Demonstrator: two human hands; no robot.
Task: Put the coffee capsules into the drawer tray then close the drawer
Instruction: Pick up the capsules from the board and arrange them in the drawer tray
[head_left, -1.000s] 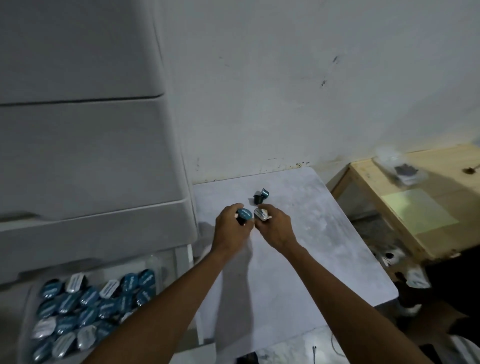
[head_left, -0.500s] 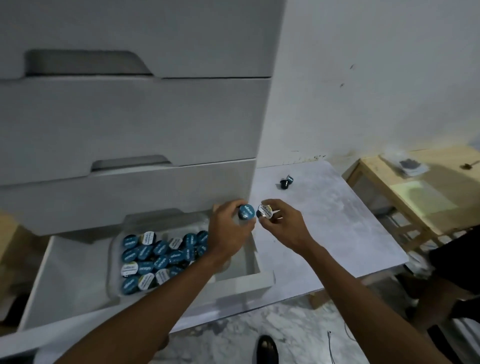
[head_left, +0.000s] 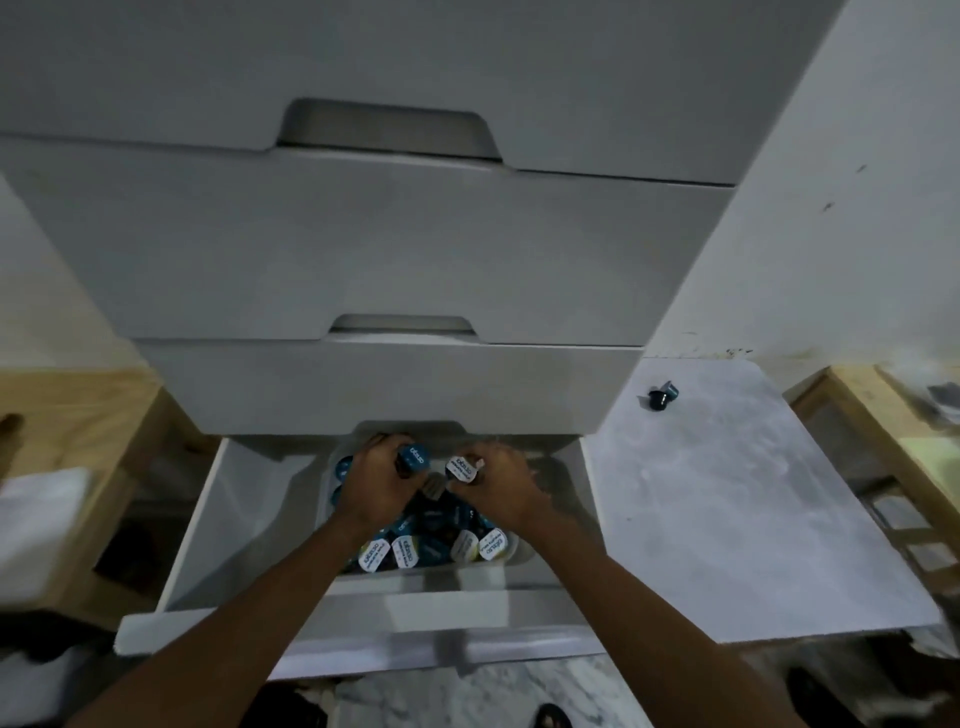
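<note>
While over tray (head_left: 524, 555), each grip pinches capsule: left hand (head_left: 375, 487), right hand (head_left: 497, 487).

A tall white chest of drawers (head_left: 363, 234) fills the upper centre of the frame. A scuffed white wall (head_left: 841, 182) is seen at the upper right, pale wooden furniture (head_left: 883, 415) at both edges, and marbled floor tiles (head_left: 467, 696) along the bottom.

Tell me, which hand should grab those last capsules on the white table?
The right hand, probably. The two loose capsules lie on the white table to the right of the open drawer, on that hand's side. Each hand holds a capsule now, so it must drop its own first.
</note>
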